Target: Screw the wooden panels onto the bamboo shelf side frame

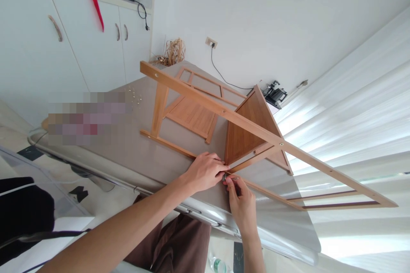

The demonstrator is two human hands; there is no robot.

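A wooden frame [188, 89] with long rails, crossbars and a slatted panel [248, 126] stands on its side on the table. My left hand [206, 171] is closed over its lower near rail, where the panel and a crossbar meet. Just to the right, my right hand [241, 196] pinches a small, dark metal piece [224, 177] against the same joint. Its exact kind is hard to make out, since the fingers cover most of it. Behind the near rails lies a separate slatted wooden panel [192, 115], flat on the table.
The grey table [128, 153] carries small loose hardware [136, 96] at the left, beside a blurred-out area. Dried stalks [174, 51] stand at the back corner. A black appliance [274, 94] is behind the frame. The frame's right end overhangs toward the white curtain [361, 136].
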